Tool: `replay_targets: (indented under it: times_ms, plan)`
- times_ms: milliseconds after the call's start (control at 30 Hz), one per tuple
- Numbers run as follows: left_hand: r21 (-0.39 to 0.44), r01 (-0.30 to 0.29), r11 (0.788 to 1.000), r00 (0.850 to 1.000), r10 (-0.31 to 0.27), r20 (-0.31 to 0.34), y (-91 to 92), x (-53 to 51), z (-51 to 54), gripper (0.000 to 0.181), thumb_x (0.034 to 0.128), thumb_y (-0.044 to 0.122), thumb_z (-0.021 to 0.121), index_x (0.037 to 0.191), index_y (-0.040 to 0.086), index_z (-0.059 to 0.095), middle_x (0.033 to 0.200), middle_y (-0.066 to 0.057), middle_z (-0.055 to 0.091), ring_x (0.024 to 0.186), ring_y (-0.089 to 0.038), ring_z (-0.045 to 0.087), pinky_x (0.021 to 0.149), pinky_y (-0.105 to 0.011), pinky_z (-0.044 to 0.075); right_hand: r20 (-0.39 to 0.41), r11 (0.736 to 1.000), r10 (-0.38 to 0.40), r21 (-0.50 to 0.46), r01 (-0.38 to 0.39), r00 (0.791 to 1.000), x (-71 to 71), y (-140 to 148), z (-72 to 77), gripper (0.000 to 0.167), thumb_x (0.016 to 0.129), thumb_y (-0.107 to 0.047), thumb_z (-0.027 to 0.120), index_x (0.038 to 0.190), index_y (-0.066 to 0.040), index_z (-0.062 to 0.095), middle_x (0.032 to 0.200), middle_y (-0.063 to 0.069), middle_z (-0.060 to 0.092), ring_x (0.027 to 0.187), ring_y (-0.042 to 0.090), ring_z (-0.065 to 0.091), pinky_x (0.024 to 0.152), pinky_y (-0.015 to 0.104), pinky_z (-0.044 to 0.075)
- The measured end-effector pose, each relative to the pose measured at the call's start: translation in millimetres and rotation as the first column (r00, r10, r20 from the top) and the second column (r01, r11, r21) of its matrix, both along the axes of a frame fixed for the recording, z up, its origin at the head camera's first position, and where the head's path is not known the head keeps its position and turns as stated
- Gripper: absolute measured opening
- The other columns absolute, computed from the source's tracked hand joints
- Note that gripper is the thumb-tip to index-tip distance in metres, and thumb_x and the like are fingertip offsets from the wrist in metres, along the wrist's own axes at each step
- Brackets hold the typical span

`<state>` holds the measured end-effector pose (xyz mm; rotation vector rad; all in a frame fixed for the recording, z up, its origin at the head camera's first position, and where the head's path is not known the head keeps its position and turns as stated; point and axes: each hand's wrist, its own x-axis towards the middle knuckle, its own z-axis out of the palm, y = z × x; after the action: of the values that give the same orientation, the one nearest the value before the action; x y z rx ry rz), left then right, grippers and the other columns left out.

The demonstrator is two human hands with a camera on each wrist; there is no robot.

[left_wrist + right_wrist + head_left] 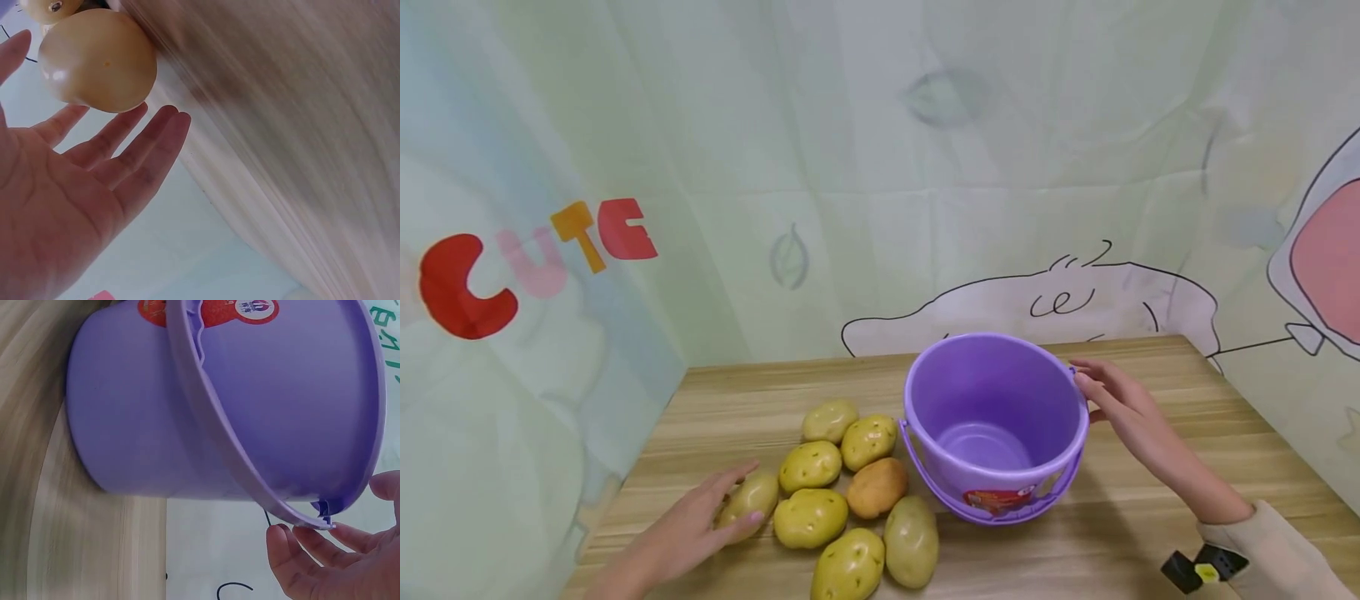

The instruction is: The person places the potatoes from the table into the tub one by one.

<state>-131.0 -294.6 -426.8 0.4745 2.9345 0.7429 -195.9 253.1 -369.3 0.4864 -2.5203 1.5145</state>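
Eight potatoes (pixel 810 517), one bucket (pixel 992 379); left fingers (pixel 156 156) wide beside one potato (pixel 756 496), right fingers (pixel 287 559) loosely wide at the bucket

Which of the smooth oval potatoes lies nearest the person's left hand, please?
The dull olive-yellow oval potato at the group's left end: the bare left hand is spread around it, while the other potatoes lie farther right.

We count eight potatoes (pixel 811 518): four bright yellow, three duller greenish, one orange-brown. One purple bucket (pixel 992 379), with one handle (pixel 215 419), one red label (pixel 1000 500). Two hands: one left hand (pixel 703 518), one right hand (pixel 1126 408). One desk (pixel 737 404). On backdrop (pixel 850 125) we make out four large letters (pixel 443 287), one pink balloon (pixel 1333 258).
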Motion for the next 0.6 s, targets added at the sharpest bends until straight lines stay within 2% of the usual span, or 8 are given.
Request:
replay_targets:
  times_ms: [133,233,600]
  plan:
    - [0.010,0.012,1.000,0.999,-0.012,-0.050,1.1,1.4,-3.5,0.067,0.0982,0.046,0.060,0.148,0.004,0.044,0.144,-0.022,0.049,0.130,-0.046,0.046,0.101,-0.065,0.038,0.012,1.000,-0.001,0.006,0.001,1.000,-3.8,-3,3.1,0.046,0.108,-0.026,0.045,0.141,0.005,0.047,0.125,0.025,0.059,0.096,0.007,0.062,0.074,0.030,0.056]
    - [0.018,0.020,1.000,0.997,-0.019,-0.072,1.4,1.9,-4.1,0.065,0.0985,0.044,0.060,0.148,0.003,0.044,0.143,-0.022,0.050,0.129,-0.046,0.046,0.101,-0.064,0.038,0.025,1.000,-0.007,0.004,0.007,1.000,-5.7,-5,5.3,0.046,0.108,-0.027,0.046,0.141,0.004,0.048,0.123,0.024,0.059,0.096,0.007,0.062,0.076,0.030,0.056]
    - [0.033,0.022,0.999,0.999,-0.021,-0.031,2.8,-0.3,-4.1,0.065,0.0991,0.047,0.058,0.146,0.004,0.046,0.142,-0.021,0.050,0.130,-0.045,0.046,0.102,-0.063,0.037,0.032,0.999,-0.035,-0.032,0.036,0.999,-12.2,-12,5.7,0.041,0.107,-0.023,0.049,0.139,0.003,0.052,0.122,0.024,0.059,0.091,0.006,0.060,0.072,0.022,0.052]
